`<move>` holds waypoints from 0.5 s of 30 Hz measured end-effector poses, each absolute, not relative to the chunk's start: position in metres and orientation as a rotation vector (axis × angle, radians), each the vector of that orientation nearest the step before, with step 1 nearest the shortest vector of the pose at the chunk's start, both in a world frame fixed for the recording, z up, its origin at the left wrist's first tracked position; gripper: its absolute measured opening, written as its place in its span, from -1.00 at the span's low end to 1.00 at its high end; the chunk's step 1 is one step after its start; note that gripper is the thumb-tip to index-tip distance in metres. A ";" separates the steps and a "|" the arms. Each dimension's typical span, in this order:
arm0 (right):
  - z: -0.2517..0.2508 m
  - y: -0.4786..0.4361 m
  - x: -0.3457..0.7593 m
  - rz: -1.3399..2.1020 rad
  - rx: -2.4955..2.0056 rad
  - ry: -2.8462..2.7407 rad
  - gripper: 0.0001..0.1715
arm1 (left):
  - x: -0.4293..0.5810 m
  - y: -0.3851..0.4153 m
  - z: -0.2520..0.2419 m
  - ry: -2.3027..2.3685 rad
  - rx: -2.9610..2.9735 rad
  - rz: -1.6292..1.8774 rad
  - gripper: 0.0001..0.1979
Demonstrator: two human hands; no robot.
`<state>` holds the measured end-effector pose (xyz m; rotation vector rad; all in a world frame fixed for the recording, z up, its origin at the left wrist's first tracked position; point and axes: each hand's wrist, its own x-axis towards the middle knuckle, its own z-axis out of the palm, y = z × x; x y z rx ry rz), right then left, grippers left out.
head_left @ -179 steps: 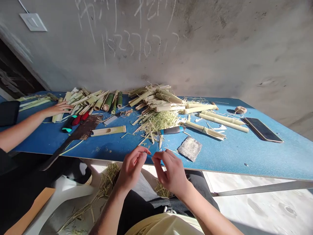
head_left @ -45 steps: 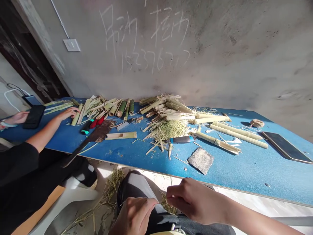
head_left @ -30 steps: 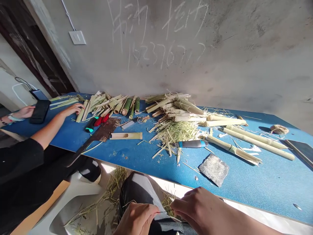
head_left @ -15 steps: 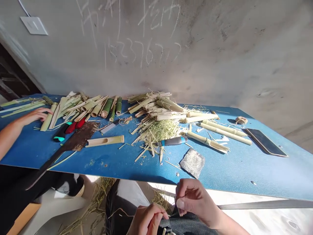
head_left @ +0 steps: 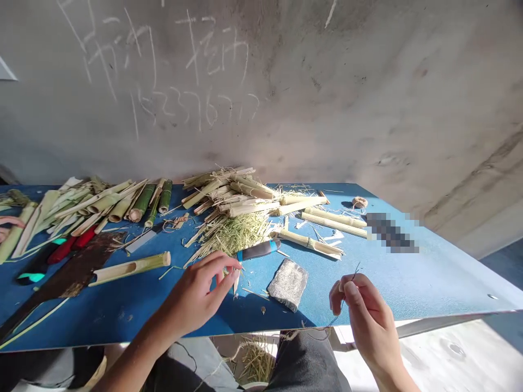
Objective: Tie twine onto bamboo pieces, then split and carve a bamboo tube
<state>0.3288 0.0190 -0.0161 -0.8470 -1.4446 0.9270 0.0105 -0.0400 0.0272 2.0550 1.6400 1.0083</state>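
My right hand (head_left: 362, 307) is out past the front edge of the blue table (head_left: 429, 283), closed in a pinch on a thin dark thread (head_left: 354, 270). One end of the thread sticks up above my fingers and the rest trails down toward my lap. My left hand (head_left: 198, 294) reaches over the table with thumb and forefinger apart and nothing in it. Its fingertips are at a small pale bamboo sliver (head_left: 236, 282), just in front of a knife with a blue and grey handle (head_left: 258, 250). A grey sanding block (head_left: 289, 283) lies between my hands.
A heap of bamboo shavings (head_left: 235, 231) and cut bamboo pieces (head_left: 229, 190) fills the table's middle, with long sticks (head_left: 333, 218) to the right. A notched bamboo tube (head_left: 131, 267), rusty cleaver (head_left: 67, 277) and red-handled tools (head_left: 67, 247) lie left. Another person's fingers (head_left: 6, 226) show at the left edge.
My hands were together below the table edge on the thread. The left hand has let go and come up over the table; the right has swung right with the thread.
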 end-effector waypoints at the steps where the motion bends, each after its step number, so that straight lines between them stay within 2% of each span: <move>1: -0.015 0.020 0.337 0.951 -0.861 -1.417 -0.56 | 0.001 -0.022 0.037 1.680 2.051 0.957 -0.67; 5: -0.022 0.014 0.360 1.041 -0.964 -1.289 -0.51 | -0.023 0.057 0.063 1.987 2.014 0.668 -0.48; 8: -0.033 0.014 0.371 1.041 -1.071 -1.278 -0.48 | -0.015 0.101 0.068 2.093 2.032 0.467 -0.49; 15: -0.046 0.041 0.378 1.056 -1.192 -1.410 -0.45 | 0.082 0.159 0.045 1.632 2.415 0.315 -0.62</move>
